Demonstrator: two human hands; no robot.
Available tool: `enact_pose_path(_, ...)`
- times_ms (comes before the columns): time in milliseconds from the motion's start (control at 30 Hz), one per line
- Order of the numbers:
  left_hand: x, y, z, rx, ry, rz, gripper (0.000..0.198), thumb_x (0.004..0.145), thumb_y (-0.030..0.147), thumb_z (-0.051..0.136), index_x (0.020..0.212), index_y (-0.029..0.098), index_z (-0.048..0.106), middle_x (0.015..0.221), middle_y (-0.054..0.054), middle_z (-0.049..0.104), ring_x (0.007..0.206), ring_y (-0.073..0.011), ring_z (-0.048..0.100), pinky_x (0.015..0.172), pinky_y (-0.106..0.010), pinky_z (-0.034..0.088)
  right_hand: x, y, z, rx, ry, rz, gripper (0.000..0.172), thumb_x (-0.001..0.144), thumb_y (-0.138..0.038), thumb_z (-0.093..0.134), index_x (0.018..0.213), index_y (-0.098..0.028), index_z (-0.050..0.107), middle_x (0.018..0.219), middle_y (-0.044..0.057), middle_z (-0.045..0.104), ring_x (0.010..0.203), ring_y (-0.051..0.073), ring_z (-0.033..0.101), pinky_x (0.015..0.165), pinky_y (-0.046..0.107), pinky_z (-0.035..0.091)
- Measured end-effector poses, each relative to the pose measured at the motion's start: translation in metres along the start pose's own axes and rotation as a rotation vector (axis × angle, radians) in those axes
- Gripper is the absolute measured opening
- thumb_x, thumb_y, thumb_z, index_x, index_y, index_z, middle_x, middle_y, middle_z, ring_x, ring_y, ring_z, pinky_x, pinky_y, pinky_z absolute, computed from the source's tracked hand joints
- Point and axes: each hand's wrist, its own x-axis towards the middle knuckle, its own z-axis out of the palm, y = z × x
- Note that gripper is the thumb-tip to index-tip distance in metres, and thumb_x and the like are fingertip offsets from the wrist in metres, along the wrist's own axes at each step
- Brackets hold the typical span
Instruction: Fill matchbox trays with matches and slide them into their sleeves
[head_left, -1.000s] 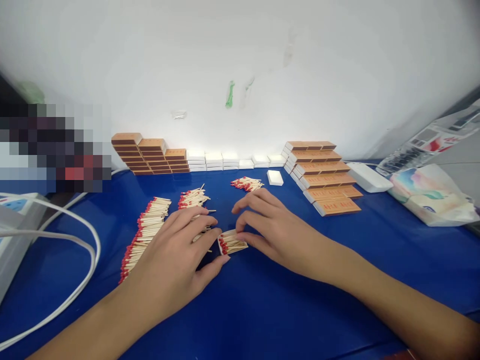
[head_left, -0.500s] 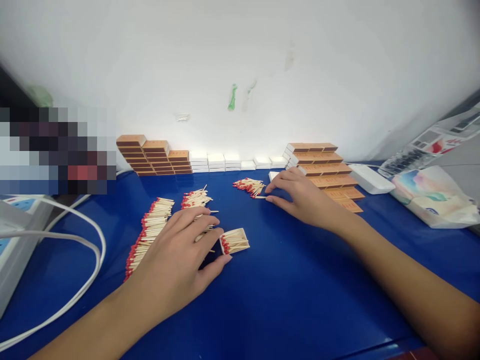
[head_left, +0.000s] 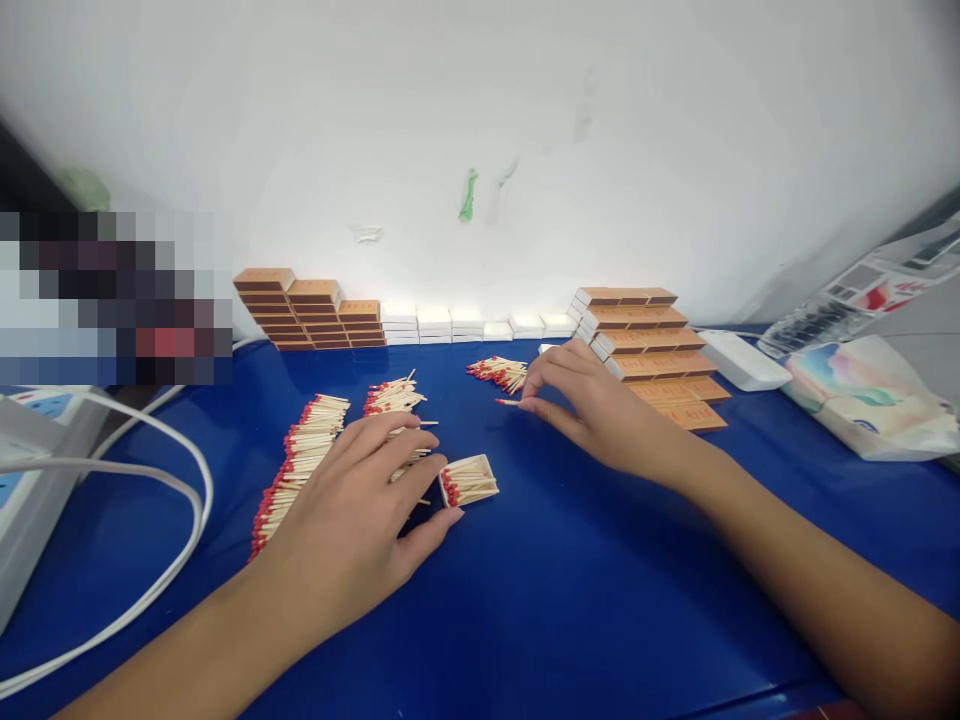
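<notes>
My right hand (head_left: 577, 395) pinches a single match (head_left: 509, 402) between thumb and fingertips, its red head pointing left. Just behind it lies a small heap of loose matches (head_left: 497, 374). My left hand (head_left: 375, 490) has thumb and index finger against the left end of a white matchbox tray (head_left: 489, 474), gripping it on the table. Matches with red heads to the left fill part of that tray. Under and beyond the left hand is another pile of matches (head_left: 394, 397), partly covered. A long row of matches (head_left: 315, 435) runs along the left of this hand.
Brown matchboxes (head_left: 311, 310) are stacked against the wall, with white trays (head_left: 435, 325) beside them. Stepped matchbox stacks (head_left: 649, 345) stand at right, near a white device (head_left: 742, 360), a tissue pack (head_left: 874, 395) and a plastic bottle (head_left: 817, 315). White cables (head_left: 191, 450) loop at left.
My right hand has drawn the match away from the small heap, a little left and toward me. My left hand and the tray have stayed in place.
</notes>
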Motion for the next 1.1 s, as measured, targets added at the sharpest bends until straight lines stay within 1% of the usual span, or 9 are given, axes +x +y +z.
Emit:
enact_pose_path(133, 0.000, -0.001, 0.001, -0.002, 0.005, -0.001, 0.021, 0.103, 0.031, 0.072, 0.116, 0.015, 0.075, 0.120, -0.012, 0.077, 0.128, -0.0361, 0.066, 0.110, -0.060, 0.058, -0.003, -0.037, -0.002, 0.049, 0.004, -0.107, 0.012, 0.112, -0.028, 0.056, 0.105, -0.024, 0.066, 0.118, 0.011, 0.070, 0.117, 0.030, 0.058, 0.103, 0.049, 0.051)
enact_pose_path(233, 0.000, -0.001, 0.001, -0.015, 0.013, -0.001, 0.022, 0.103, 0.031, 0.072, 0.116, 0.015, 0.075, 0.120, -0.012, 0.077, 0.128, -0.0354, 0.066, 0.110, -0.059, 0.058, -0.004, -0.061, 0.002, 0.016, -0.009, -0.180, 0.012, 0.111, -0.024, 0.058, 0.103, -0.022, 0.066, 0.121, 0.012, 0.070, 0.122, 0.029, 0.058, 0.107, 0.048, 0.051)
enact_pose_path(367, 0.000, 0.000, 0.001, -0.030, 0.008, -0.003, 0.021, 0.103, 0.032, 0.071, 0.115, 0.015, 0.075, 0.118, -0.012, 0.077, 0.128, -0.0350, 0.066, 0.109, -0.058, 0.059, -0.005, -0.072, 0.006, -0.001, -0.021, -0.233, 0.011, 0.109, -0.021, 0.061, 0.102, -0.020, 0.069, 0.123, 0.013, 0.071, 0.123, 0.029, 0.060, 0.108, 0.047, 0.051)
enact_pose_path(467, 0.000, 0.000, 0.001, -0.030, 0.005, -0.007, 0.022, 0.102, 0.032, 0.073, 0.115, 0.014, 0.075, 0.119, -0.012, 0.077, 0.128, -0.0356, 0.066, 0.109, -0.060, 0.059, -0.003, -0.057, 0.002, 0.003, 0.011, -0.211, 0.009, 0.108, -0.025, 0.064, 0.105, -0.021, 0.071, 0.120, 0.013, 0.072, 0.118, 0.029, 0.061, 0.105, 0.048, 0.052)
enact_pose_path(600, -0.001, 0.000, 0.001, -0.021, 0.012, -0.007, 0.021, 0.103, 0.033, 0.072, 0.114, 0.014, 0.075, 0.119, -0.011, 0.078, 0.127, -0.0355, 0.067, 0.109, -0.059, 0.059, 0.000, -0.009, -0.008, -0.100, 0.144, -0.089, 0.015, 0.109, -0.025, 0.059, 0.108, -0.023, 0.074, 0.108, 0.012, 0.074, 0.107, 0.031, 0.060, 0.101, 0.052, 0.050)
enact_pose_path(700, -0.001, 0.000, 0.001, -0.008, 0.013, -0.007, 0.021, 0.104, 0.034, 0.070, 0.114, 0.016, 0.074, 0.119, -0.011, 0.078, 0.127, -0.0354, 0.067, 0.110, -0.059, 0.059, 0.000, 0.029, -0.009, -0.142, 0.089, -0.041, 0.019, 0.108, -0.026, 0.057, 0.111, -0.024, 0.076, 0.107, 0.012, 0.075, 0.105, 0.032, 0.061, 0.098, 0.052, 0.050)
enact_pose_path(767, -0.001, 0.000, 0.000, -0.004, 0.010, -0.006, 0.021, 0.104, 0.034, 0.070, 0.115, 0.017, 0.074, 0.120, -0.011, 0.078, 0.128, -0.0353, 0.067, 0.111, -0.059, 0.059, 0.000, 0.045, -0.004, -0.148, 0.033, -0.030, 0.022, 0.108, -0.027, 0.056, 0.116, -0.025, 0.076, 0.109, 0.012, 0.075, 0.108, 0.033, 0.061, 0.099, 0.053, 0.049)
enact_pose_path(900, -0.001, 0.001, -0.001, 0.000, 0.019, 0.005, 0.021, 0.104, 0.034, 0.070, 0.114, 0.016, 0.074, 0.120, -0.012, 0.078, 0.127, -0.0354, 0.067, 0.109, -0.059, 0.059, 0.000, 0.052, 0.008, -0.132, -0.025, -0.034, 0.023, 0.108, -0.026, 0.055, 0.121, -0.025, 0.074, 0.113, 0.013, 0.074, 0.112, 0.033, 0.059, 0.101, 0.053, 0.050)
enact_pose_path(1100, -0.001, 0.001, -0.001, 0.001, 0.006, -0.006, 0.021, 0.103, 0.034, 0.071, 0.114, 0.016, 0.075, 0.120, -0.011, 0.078, 0.127, -0.0349, 0.067, 0.110, -0.058, 0.059, 0.001, 0.044, 0.011, -0.124, -0.011, -0.043, 0.014, 0.108, -0.027, 0.057, 0.105, -0.025, 0.070, 0.107, 0.012, 0.071, 0.107, 0.032, 0.058, 0.097, 0.051, 0.051)
